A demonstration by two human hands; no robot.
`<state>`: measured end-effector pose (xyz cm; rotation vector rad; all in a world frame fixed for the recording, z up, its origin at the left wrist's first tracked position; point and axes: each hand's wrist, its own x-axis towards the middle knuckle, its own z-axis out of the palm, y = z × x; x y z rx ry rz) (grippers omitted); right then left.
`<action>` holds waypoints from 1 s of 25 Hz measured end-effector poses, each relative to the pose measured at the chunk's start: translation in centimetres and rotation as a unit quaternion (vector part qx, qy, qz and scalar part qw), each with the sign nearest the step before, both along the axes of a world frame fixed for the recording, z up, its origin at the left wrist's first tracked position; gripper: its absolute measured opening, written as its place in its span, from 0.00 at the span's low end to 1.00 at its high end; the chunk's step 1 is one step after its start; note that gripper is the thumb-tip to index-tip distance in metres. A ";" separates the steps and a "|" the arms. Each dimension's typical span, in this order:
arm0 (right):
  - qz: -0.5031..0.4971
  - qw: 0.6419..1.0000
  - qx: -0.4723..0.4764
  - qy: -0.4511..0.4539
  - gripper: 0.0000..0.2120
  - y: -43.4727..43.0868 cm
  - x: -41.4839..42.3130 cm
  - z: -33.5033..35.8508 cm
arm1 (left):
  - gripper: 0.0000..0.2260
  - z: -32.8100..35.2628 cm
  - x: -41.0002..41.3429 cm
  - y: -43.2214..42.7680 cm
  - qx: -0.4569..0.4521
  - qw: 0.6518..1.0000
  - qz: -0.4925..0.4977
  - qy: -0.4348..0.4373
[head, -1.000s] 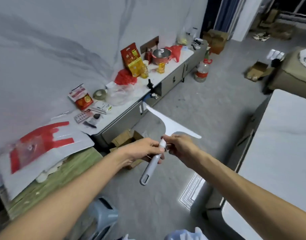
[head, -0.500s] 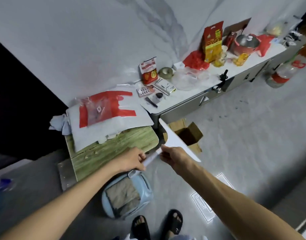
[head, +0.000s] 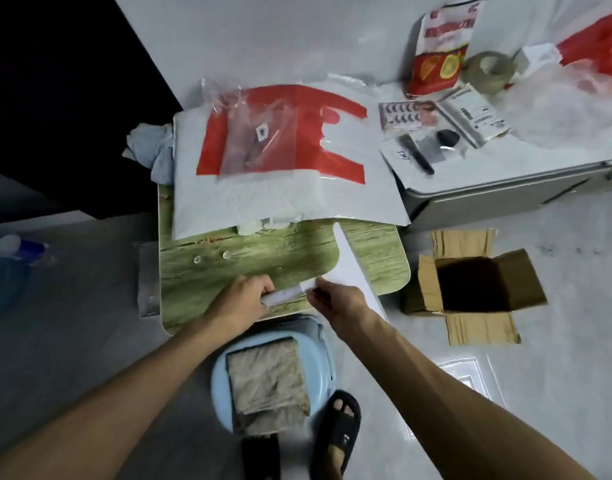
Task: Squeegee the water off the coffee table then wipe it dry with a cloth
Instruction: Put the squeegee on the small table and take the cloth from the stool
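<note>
Cloth [head: 268, 379] in basin [head: 327, 344], before table [head: 373, 268]

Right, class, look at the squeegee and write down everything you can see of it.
The squeegee is pale, white to light grey, and looks plastic: a long, flat, tapering blade head on a slim handle, forming a T. It is held over the near right corner of the green wood-look coffee table, the head running away from the person. The left hand grips the handle's end; the right hand holds it near the neck. Whether the blade edge touches the tabletop cannot be told.
</note>
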<state>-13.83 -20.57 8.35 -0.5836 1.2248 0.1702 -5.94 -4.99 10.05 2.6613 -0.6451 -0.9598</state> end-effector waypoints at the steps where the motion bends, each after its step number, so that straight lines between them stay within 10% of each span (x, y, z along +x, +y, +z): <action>1: -0.003 1.000 -0.002 -0.001 0.08 0.1 1.3 -1.8 | 0.09 -2.1 1.0 0.3 -0.015 1.000 0.016 -0.015; 9: -0.016 1.000 -0.014 -0.012 0.09 2.4 7.7 -12.1 | 0.12 -14.4 6.0 3.0 -0.078 0.993 0.068 -0.061; 20: 0.141 0.984 -0.078 -0.071 0.08 4.3 2.1 -14.7 | 0.15 -13.9 3.1 6.1 -0.139 0.978 0.006 -0.158; 25: 0.494 0.817 -0.289 0.071 0.18 8.8 -7.5 -20.3 | 0.13 -16.6 -3.1 9.8 -0.088 0.991 -0.099 0.022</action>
